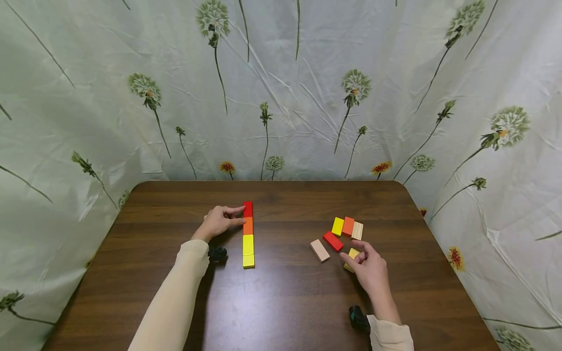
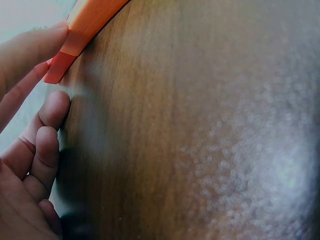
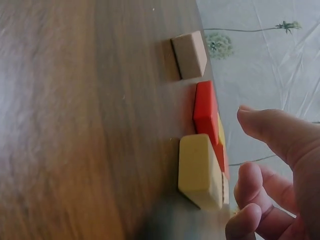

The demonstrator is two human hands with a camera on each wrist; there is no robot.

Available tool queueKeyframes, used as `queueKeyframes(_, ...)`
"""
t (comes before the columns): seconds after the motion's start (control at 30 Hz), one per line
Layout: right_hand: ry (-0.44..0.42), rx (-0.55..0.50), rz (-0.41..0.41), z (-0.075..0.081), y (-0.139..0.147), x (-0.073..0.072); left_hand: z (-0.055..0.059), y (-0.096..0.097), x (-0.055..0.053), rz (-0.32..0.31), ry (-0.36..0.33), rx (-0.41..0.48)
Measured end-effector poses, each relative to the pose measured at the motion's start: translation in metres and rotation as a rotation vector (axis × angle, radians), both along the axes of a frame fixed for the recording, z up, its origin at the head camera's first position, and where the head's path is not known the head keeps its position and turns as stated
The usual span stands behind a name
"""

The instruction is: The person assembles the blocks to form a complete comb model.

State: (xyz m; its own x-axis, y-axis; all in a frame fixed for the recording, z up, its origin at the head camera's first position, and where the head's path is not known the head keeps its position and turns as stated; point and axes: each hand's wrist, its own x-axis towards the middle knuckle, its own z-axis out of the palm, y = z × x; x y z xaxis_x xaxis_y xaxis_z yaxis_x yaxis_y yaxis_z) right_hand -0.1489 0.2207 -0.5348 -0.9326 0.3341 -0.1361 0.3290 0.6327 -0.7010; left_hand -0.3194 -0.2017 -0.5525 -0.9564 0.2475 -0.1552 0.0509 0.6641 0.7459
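My left hand [image 1: 218, 223] is at the far end of a straight row of blocks. Its index fingertip touches the left side of the red block [image 1: 248, 208], and its thumb touches the orange block [image 1: 248, 226] beside it. Toward me the row continues with a yellow block [image 1: 248, 244] and another yellow block [image 1: 248, 262]. My right hand [image 1: 372, 271] hovers with spread, bent fingers over a pale yellow block [image 3: 195, 167], which it partly hides in the head view. In the right wrist view the fingers are apart from that block and hold nothing.
Near the right hand lie a red block [image 1: 333, 241], a pinkish wooden block [image 1: 320, 250], a yellow block [image 1: 337, 226], an orange block [image 1: 348, 226] and a striped wooden block [image 1: 357, 230]. The brown table [image 1: 281, 302] ends at a floral cloth [image 1: 307, 107].
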Motion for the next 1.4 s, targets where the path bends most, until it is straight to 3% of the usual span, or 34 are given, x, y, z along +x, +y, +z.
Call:
queueKeyframes(0.53, -0.035, 0.019, -0.03, -0.008, 0.008, 0.004, 0.0, 0.0, 0.0, -0.002, 0.0, -0.001)
queueKeyframes(1.4, -0.04, 0.038, 0.008, -0.012, 0.007, 0.007, 0.001, -0.001, 0.001, 0.006, -0.006, 0.008)
